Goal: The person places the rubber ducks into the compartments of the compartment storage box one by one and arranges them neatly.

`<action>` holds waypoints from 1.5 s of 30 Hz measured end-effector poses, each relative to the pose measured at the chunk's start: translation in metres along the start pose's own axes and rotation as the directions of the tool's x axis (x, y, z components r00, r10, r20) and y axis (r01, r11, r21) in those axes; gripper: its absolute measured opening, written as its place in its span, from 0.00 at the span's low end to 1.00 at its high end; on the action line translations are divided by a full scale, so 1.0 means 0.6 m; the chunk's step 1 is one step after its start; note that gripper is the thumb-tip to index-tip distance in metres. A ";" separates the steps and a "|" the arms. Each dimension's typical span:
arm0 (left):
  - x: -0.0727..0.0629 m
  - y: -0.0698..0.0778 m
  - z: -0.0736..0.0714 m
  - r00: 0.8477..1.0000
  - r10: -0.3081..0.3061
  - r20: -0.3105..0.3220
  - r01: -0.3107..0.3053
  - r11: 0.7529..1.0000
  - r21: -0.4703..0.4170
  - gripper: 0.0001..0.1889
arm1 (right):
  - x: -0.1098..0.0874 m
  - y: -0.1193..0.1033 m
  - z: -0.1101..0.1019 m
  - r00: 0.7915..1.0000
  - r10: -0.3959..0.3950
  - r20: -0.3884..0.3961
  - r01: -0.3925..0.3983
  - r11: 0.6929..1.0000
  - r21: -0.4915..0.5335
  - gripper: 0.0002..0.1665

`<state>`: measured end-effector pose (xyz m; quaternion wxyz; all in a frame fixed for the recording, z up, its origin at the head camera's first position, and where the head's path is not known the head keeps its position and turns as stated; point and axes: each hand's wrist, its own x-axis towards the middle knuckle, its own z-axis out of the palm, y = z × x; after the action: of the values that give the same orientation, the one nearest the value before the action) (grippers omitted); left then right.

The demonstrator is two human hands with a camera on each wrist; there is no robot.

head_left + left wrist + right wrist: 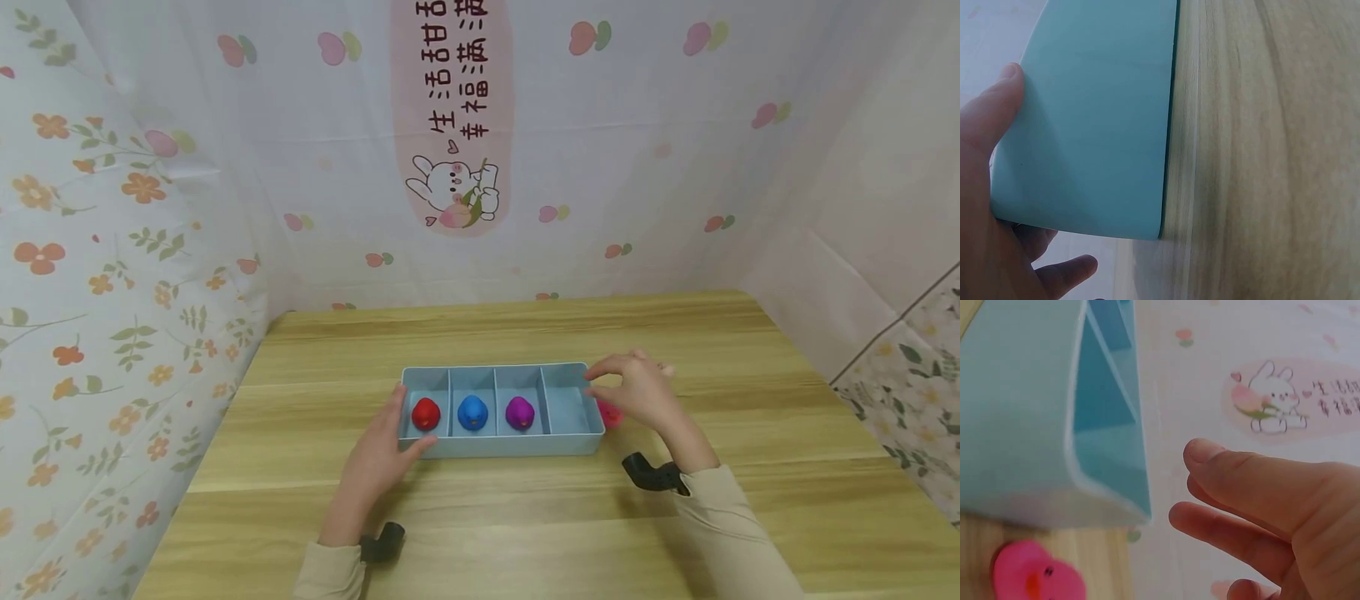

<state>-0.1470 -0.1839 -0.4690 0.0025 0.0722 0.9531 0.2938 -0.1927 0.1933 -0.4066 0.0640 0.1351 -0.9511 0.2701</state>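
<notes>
A light blue box (501,447) with several compartments in a row lies on the table. From the left, a red toy duck (426,413), a blue toy duck (472,412) and a purple toy duck (520,412) sit in separate compartments; the rightmost compartment (567,408) holds nothing. My left hand (377,454) holds the box's left front corner, thumb on the front wall (1097,119), fingers along the left end. At the box's right end my right hand (637,387) hovers, thumb and fingers apart, holding nothing. A pink toy duck (1032,575) lies on the table beside that end, partly hidden in the head view.
The wooden table (510,533) reaches back to a printed cloth (645,150) with a rabbit drawing. Floral cloth (112,275) hangs at the left, and more cloth (892,208) at the right. Black wrist mounts (651,473) sit at both sleeves.
</notes>
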 end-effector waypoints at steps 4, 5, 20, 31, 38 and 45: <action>-0.001 0.001 -0.002 1.000 -0.007 0.004 0.007 1.000 0.002 0.52 | -0.008 0.019 -0.002 0.999 0.037 0.010 -0.037 0.999 0.012 0.09; -0.002 0.001 -0.002 1.000 -0.010 0.006 0.010 1.000 -0.001 0.52 | -0.010 0.024 -0.002 0.999 0.043 0.011 -0.043 0.999 0.013 0.10; -0.002 0.001 -0.004 1.000 -0.016 -0.004 0.016 1.000 0.008 0.52 | -0.030 0.090 0.029 0.991 0.115 0.063 -0.115 0.993 -0.004 0.21; -0.002 0.001 0.000 1.000 -0.003 -0.007 0.003 1.000 -0.003 0.53 | -0.044 0.104 0.050 0.992 0.099 0.075 -0.102 0.994 0.036 0.28; -0.003 0.001 0.000 1.000 -0.005 -0.008 0.005 1.000 -0.003 0.53 | -0.047 0.110 0.060 0.992 0.107 0.063 -0.110 0.993 0.046 0.26; -0.002 0.004 0.000 1.000 -0.010 -0.016 0.010 1.000 -0.001 0.53 | -0.043 0.110 0.059 0.994 0.098 0.052 -0.101 0.994 0.051 0.25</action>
<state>-0.1453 -0.1825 -0.4676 -0.0036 0.0653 0.9533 0.2948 -0.1887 0.2342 -0.4742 0.0232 0.0957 -0.9505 0.2947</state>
